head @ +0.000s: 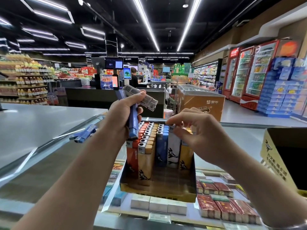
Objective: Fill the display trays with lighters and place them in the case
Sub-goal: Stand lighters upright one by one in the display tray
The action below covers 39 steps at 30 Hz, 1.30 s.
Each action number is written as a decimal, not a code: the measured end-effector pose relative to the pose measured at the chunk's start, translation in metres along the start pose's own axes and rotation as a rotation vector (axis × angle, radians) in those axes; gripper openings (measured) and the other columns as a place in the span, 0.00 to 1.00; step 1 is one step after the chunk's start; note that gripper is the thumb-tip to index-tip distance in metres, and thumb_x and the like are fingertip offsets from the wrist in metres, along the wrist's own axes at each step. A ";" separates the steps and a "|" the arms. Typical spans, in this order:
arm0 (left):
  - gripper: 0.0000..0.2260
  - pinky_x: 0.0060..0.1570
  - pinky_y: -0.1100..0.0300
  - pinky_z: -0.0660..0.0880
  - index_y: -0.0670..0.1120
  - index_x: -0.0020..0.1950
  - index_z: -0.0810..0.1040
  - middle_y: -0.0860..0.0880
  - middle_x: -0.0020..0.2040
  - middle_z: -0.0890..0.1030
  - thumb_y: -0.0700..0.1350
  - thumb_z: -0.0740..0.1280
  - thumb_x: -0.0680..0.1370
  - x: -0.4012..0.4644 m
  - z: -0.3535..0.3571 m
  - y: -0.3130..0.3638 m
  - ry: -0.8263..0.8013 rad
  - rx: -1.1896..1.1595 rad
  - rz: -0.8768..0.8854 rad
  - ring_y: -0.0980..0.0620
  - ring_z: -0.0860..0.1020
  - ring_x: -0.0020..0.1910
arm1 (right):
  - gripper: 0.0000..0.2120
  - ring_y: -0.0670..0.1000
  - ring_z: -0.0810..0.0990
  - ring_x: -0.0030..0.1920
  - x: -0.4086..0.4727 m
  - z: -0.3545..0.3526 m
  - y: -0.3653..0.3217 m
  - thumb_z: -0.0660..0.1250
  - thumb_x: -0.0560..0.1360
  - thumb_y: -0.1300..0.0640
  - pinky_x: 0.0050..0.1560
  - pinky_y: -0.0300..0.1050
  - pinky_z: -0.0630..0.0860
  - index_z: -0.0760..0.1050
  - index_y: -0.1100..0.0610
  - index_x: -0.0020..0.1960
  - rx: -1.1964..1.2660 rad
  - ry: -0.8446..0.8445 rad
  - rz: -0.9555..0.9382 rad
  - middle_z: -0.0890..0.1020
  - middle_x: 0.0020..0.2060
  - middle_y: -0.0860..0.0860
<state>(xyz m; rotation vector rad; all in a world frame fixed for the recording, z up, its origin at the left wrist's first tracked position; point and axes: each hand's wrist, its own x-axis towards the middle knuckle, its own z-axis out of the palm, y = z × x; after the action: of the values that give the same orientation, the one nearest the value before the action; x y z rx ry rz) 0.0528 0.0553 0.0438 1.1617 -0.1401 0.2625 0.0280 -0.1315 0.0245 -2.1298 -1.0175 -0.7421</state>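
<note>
A dark cardboard display tray (157, 191) stands on the glass counter top, holding rows of upright lighters (146, 146) in orange, tan, blue, white and yellow. My left hand (123, 117) grips several loose lighters above the tray's left side: a blue one (132, 123) pointing down and a clear grey one (142, 97) sticking out to the right. My right hand (196, 130) hovers over the tray's right rows and pinches the metal top of a white lighter (172, 146) standing in the tray.
Two loose blue lighters (84, 134) lie on the counter (41, 123) to the left. An open yellow and black carton (285, 156) stands at the right. Cigarette packs (219, 206) fill the glass case below. A checkout desk, a chest freezer (199, 100) and drink fridges are behind.
</note>
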 end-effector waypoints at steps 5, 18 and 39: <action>0.18 0.21 0.68 0.69 0.43 0.48 0.74 0.48 0.38 0.75 0.50 0.71 0.64 0.000 -0.001 0.000 -0.079 0.037 0.007 0.58 0.70 0.26 | 0.09 0.46 0.70 0.45 -0.003 0.006 -0.001 0.70 0.72 0.64 0.48 0.37 0.69 0.81 0.54 0.50 -0.127 -0.089 -0.045 0.78 0.39 0.45; 0.21 0.21 0.68 0.69 0.42 0.50 0.75 0.52 0.29 0.75 0.53 0.71 0.64 -0.001 -0.002 0.002 -0.243 0.119 0.090 0.59 0.70 0.25 | 0.03 0.42 0.68 0.45 -0.001 0.006 0.004 0.71 0.72 0.58 0.48 0.40 0.67 0.82 0.52 0.45 -0.067 -0.119 0.053 0.73 0.38 0.39; 0.15 0.22 0.69 0.68 0.49 0.45 0.81 0.53 0.25 0.74 0.57 0.69 0.64 -0.013 0.009 0.001 -0.421 0.442 0.244 0.58 0.69 0.21 | 0.12 0.45 0.76 0.43 0.000 0.011 -0.009 0.70 0.69 0.69 0.45 0.42 0.76 0.79 0.55 0.48 0.160 0.177 0.001 0.79 0.43 0.49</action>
<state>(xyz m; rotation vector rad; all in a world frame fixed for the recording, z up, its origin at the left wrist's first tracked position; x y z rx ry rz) 0.0402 0.0458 0.0450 1.6333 -0.6215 0.2679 0.0230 -0.1188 0.0204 -1.8925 -0.9476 -0.8058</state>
